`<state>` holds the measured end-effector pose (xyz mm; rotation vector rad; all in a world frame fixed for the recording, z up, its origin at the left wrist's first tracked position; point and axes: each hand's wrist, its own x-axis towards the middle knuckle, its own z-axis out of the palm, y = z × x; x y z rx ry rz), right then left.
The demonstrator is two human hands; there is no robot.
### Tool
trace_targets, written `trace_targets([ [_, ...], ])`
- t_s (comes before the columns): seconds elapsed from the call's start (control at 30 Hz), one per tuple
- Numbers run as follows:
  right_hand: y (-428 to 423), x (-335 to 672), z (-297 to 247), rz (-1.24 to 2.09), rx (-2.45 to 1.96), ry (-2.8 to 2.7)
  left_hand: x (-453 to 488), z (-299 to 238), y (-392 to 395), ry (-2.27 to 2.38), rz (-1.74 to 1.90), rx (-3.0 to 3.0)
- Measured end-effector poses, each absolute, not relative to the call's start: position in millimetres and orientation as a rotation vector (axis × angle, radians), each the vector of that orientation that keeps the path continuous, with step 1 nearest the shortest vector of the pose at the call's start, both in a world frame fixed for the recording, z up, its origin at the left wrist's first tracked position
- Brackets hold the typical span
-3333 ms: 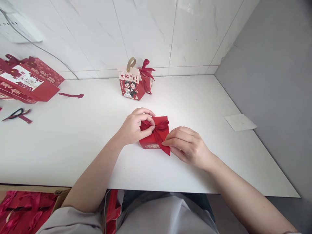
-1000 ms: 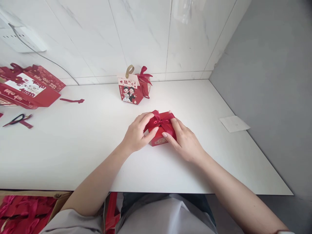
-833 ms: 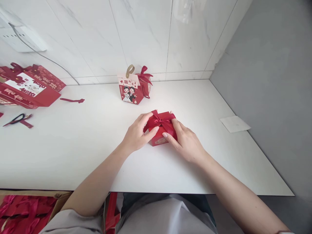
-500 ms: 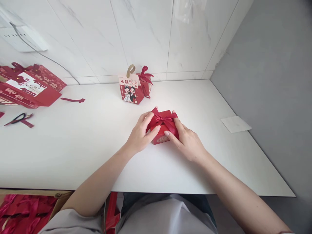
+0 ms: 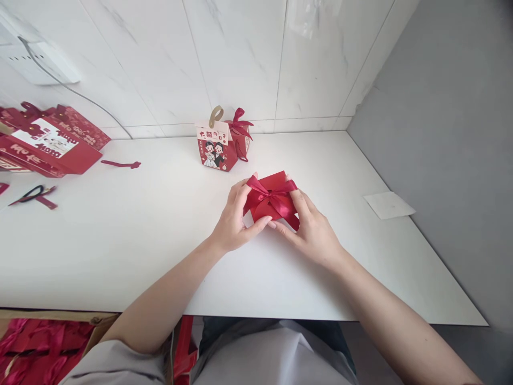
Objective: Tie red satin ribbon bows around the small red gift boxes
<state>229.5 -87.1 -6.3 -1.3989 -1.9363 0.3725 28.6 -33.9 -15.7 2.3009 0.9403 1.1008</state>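
Grasping with left hand [image 5: 233,223] and right hand [image 5: 318,231]: one red box [image 5: 276,180].
Hands half-open, curved around opposite sides, thumb tips close together. Ribbon bow [image 5: 284,204] on top. Box location: over the white surface [image 5: 160,230]; contact unclear.

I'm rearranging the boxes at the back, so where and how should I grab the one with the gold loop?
Probably by the gold loop, from above: it stands up over the box, while the wall rises behind and the bow-topped box crowds its back right.
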Motion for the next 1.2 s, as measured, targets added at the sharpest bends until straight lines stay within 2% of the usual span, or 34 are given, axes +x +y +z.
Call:
trace_targets([
  [0.83, -86.2, 226.6, -13.9, 0.433, -1.208, -1.888, 30.4, -17.4, -33.0, 0.841, 1.205, 2.301],
  [1.03, -85.0, 228.0, -14.8, 0.323, -1.136, -1.920, 27.3, -23.2, -24.2, 0.729, 1.386, 2.342],
  [1.2, -86.6, 226.3, -15.0, 0.373, -1.138, -1.880, 28.5, -24.4, -24.8, 0.752, 1.451, 2.315],
])
